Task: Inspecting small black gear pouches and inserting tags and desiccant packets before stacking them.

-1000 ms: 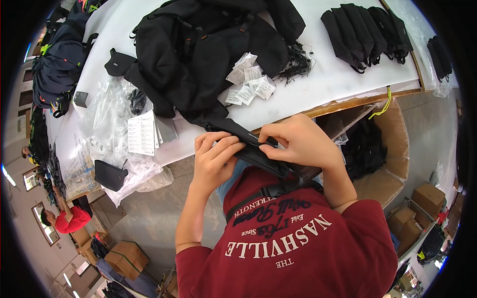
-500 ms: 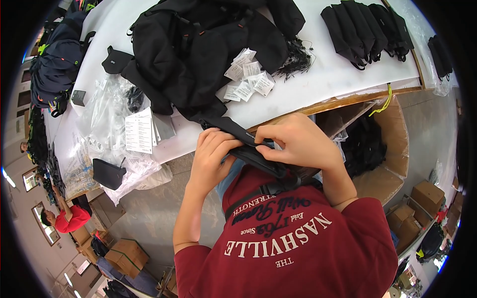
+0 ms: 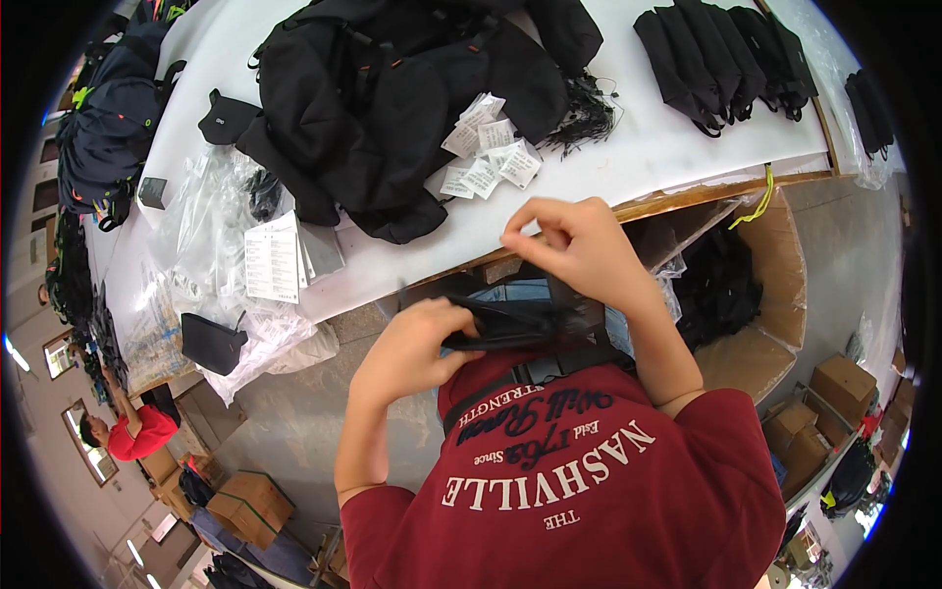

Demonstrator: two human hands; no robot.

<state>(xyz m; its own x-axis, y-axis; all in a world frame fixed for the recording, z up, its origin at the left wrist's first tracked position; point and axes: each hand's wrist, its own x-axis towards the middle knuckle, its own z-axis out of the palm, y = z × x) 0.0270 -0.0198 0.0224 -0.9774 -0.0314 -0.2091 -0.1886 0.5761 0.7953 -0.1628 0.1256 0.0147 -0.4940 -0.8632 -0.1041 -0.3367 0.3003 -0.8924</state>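
Both hands have come back from the worktop (image 3: pixel 628 167) edge: left hand (image 3: pixel 417 348) grips the black strap (image 3: pixel 510 324) near the chest, right hand (image 3: pixel 579 245) pinches above it.

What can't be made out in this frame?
- Black strap piece: its shape; the left hand covers one end.
- Right hand: anything pinched in its fingers is too small.
- Black bags: cut off by the head view's top edge.
- Cardboard box: contents too dark.
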